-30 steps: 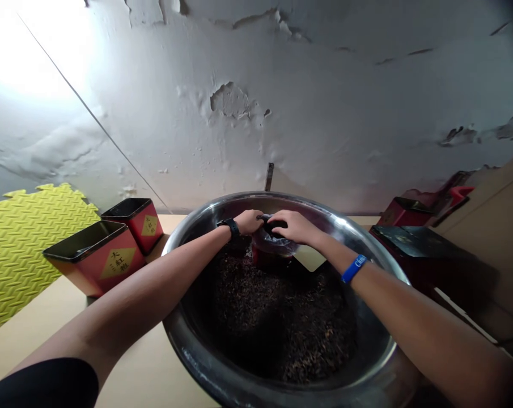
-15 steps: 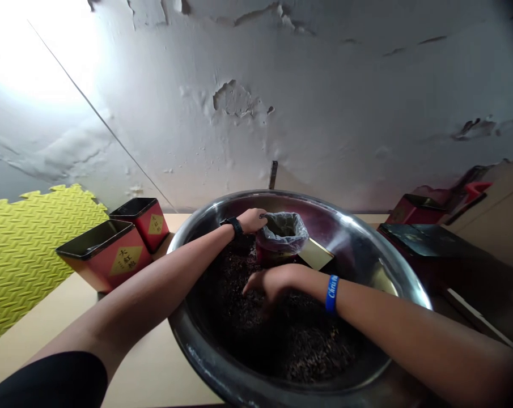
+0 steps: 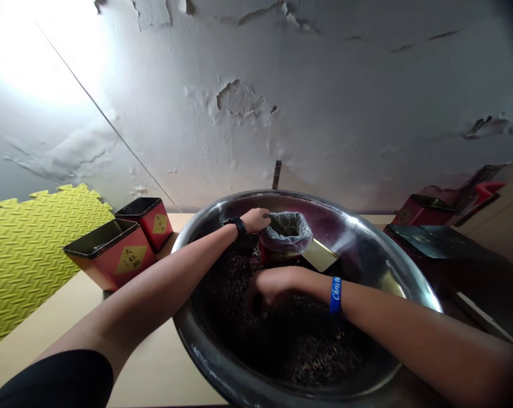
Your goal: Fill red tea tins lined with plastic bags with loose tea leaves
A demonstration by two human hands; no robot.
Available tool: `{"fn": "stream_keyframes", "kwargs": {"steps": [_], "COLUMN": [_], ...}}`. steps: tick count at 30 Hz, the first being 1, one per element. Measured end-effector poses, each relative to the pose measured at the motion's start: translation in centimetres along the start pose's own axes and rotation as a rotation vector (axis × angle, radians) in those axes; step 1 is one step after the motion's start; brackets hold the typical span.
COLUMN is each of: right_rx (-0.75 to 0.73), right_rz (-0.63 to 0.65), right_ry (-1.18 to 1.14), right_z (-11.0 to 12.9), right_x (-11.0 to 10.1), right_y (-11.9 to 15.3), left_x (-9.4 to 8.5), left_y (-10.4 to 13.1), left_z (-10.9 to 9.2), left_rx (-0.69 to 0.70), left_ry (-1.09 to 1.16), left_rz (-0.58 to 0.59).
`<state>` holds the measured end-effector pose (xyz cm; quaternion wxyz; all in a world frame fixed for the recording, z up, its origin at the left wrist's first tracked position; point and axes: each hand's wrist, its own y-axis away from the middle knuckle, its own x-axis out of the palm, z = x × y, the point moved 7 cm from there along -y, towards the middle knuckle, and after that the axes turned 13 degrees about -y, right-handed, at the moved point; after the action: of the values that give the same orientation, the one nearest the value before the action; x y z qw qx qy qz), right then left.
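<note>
Since everything is backed by a big peeling wall [image 3: 345, 96], that side is taken as twelve o'clock, with the basin as the dial. A pale tabletop [image 3: 154, 368] is set underneath, and way out at nine a bumpy yellow foam mat [image 3: 35, 255] can be seen. The middle is hogged by a shiny metal basin [image 3: 200, 340], its bottom covered with dark leafy stuff [image 3: 322, 358]. At two, outside it, a dark-topped box [image 3: 428, 241] is half lost in shadow. Between nine and ten, a bigger open tin [image 3: 124, 258] and a smaller open tin [image 3: 160, 224] are parked, both red with yellow labels. Inside, around eleven-thirty, a plastic-lined tin [image 3: 288, 241] is stood mouth up, and its left edge is gripped by the left hand [image 3: 257, 220], fingers closed over the rim. The right hand [image 3: 271, 288] is dipped towards the leafy stuff at about ten, fingers curled down; whether anything's held can't be told, as the fingertips are lost in the gloom. Just beside the lined one, around twelve-thirty, a gold plate [image 3: 321, 255] is propped. Worn on the wrists: a black watch [image 3: 241, 226] (left) and a blue wristband [image 3: 335, 296] (right).
</note>
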<state>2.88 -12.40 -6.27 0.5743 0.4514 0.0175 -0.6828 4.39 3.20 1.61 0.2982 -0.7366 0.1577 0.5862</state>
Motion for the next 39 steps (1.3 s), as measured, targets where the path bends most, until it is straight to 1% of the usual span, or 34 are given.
{"fn": "stream_keyframes", "kwargs": {"steps": [3,7,9,11,13,16,17,18,19,21,22,24,25,26,27,28,29,31,32,33,35,36,39], "right_rx": [-0.068,-0.117,-0.141,-0.151,-0.149,-0.149,-0.137,-0.109,-0.064,0.022,0.045,0.045,0.031,0.013,-0.008,-0.032,-0.055,-0.081,-0.073,-0.05,0.04,0.084,0.14], "right_rz": [-0.129,-0.224,-0.334,-0.51,-0.726,-1.074,-1.155,-1.195,-1.197,-1.141,-1.127,-1.192,-1.238,-1.253,-1.214,-1.111,-0.955,-0.615,-0.47,-0.36,-0.193,-0.14,-0.034], "right_ry": [-0.081,-0.157,-0.139,-0.109,-0.087,-0.042,-0.013,0.024,0.068,0.153,0.182,0.205,0.194,0.171,0.141,0.107,0.074,0.033,0.025,0.026,0.032,0.036,0.026], "right_z": [1.0,1.8,2.4,2.7,2.6,1.2,0.4,-0.6,-1.5,-3.0,-3.2,-2.5,-1.8,-1.0,-0.2,0.6,1.1,1.5,1.2,0.7,-0.9,-1.7,-3.1], "right_x": [-1.9,-3.6,-5.0,-6.9,-9.1,-11.8,-12.3,-12.6,-12.6,-12.5,-12.4,-12.4,-12.4,-12.2,-11.8,-11.1,-10.0,-6.8,-5.0,-3.4,-0.6,0.4,2.3], "right_y": [1.3,2.8,3.9,5.7,7.9,11.3,12.0,12.4,12.4,12.0,11.8,12.0,12.1,12.0,11.3,10.1,8.5,5.2,3.7,2.5,0.4,-0.4,-2.2], "left_x": [0.0,-0.1,-0.2,-0.4,-0.6,-0.5,-0.4,-0.4,-0.4,-0.4,-0.5,-0.5,-0.5,-0.5,-0.5,-0.5,-0.5,-0.4,-0.4,-0.3,-0.3,-0.3,-0.4], "left_y": [0.0,0.1,0.2,0.3,0.4,0.5,0.5,0.5,0.5,0.5,0.5,0.5,0.6,0.6,0.6,0.7,0.7,0.6,0.6,0.6,0.6,0.6,0.7], "left_z": [0.0,-0.2,-0.3,-0.5,-0.8,-1.0,-1.0,-0.9,-0.8,-0.8,-0.8,-0.8,-0.9,-1.0,-1.1,-1.1,-1.1,-0.9,-0.7,-0.5,-0.5,-0.4,-0.4], "left_rx": [0.001,0.004,0.009,0.024,0.07,0.096,0.082,0.061,0.04,0.032,0.041,0.052,0.068,0.094,0.113,0.119,0.114,0.068,0.035,0.014,0.005,0.003,0.006], "left_ry": [-0.001,-0.006,0.0,0.009,0.019,0.025,0.03,0.034,0.034,0.02,0.005,-0.012,-0.009,0.0,0.009,0.015,0.017,0.01,0.004,0.0,-0.001,0.001,0.013], "left_rz": [-0.002,-0.01,-0.008,-0.007,-0.003,0.025,0.035,0.035,0.028,0.011,0.006,-0.005,-0.001,0.003,0.002,-0.002,-0.005,-0.011,-0.01,-0.004,0.005,0.006,0.009]}}
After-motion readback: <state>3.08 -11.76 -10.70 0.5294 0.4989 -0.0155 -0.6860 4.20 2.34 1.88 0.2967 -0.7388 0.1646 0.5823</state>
